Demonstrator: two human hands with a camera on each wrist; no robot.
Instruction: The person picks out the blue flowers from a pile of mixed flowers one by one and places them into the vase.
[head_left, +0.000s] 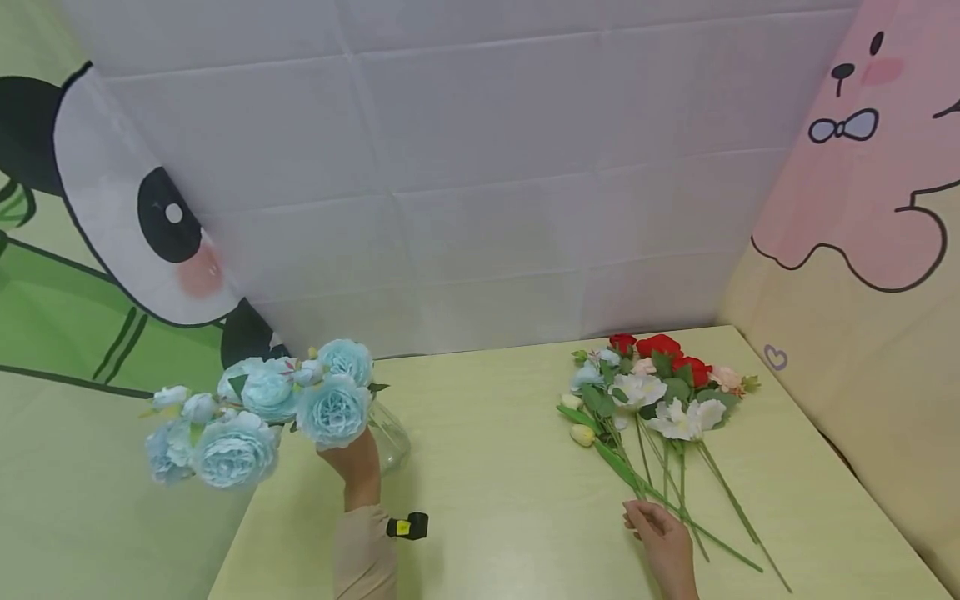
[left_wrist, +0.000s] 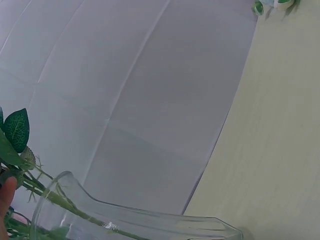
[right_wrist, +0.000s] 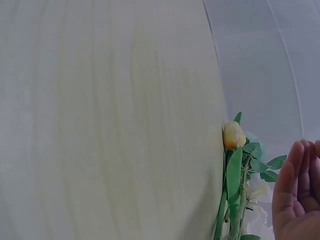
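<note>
At the left of the table, blue artificial flowers (head_left: 247,442) lean out of a clear glass vase (head_left: 392,437). My left hand (head_left: 358,462) is at the vase's mouth, mostly behind the blooms. In the left wrist view a fingertip (left_wrist: 5,200) lies against the green stems (left_wrist: 55,197) where they enter the glass vase (left_wrist: 150,217); the rest of its grip is hidden. Over at the right, my right hand (head_left: 662,542) hovers by the lower stems of a loose pile of flowers (head_left: 652,392). Its fingers (right_wrist: 300,175) are slightly bent with nothing held between them.
Red blooms (head_left: 660,344), white blooms (head_left: 686,418) and pale yellow tulips (head_left: 582,434) make up the right pile, stems toward the front. A white cloth backdrop (head_left: 480,208) stands behind the light wooden table (head_left: 480,467). Printed cloth hangs on both sides.
</note>
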